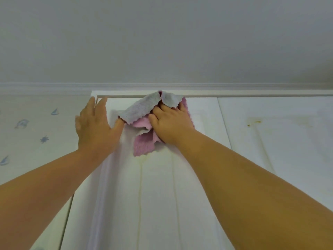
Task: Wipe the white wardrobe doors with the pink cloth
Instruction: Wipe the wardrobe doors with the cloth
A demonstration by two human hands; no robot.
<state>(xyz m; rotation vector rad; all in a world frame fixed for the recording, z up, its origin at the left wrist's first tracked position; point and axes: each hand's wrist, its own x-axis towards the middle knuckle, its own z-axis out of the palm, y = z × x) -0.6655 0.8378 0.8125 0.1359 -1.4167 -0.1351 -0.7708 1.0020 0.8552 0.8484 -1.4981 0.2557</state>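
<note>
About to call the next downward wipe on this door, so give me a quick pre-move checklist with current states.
1. Pink cloth under right hand, pressed on the door: ok.
2. Cloth reaches the door's top edge: ok.
3. Cloth spread flat: not ok, bunched and folded.
4. Left hand flat, bracing the wardrobe door: ok.
5. Yellowish streak below the cloth wiped: not ok.
6. Stain on the next door wiped: not ok.

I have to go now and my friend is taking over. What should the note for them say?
Left hand: open, flat on the left door near its top corner.
Right hand: pressing the cloth against the top of that door.
Done: can't tell how much is wiped.
Left: yellowish streaks run down below the cloth, and the right door has yellow spots.
</note>
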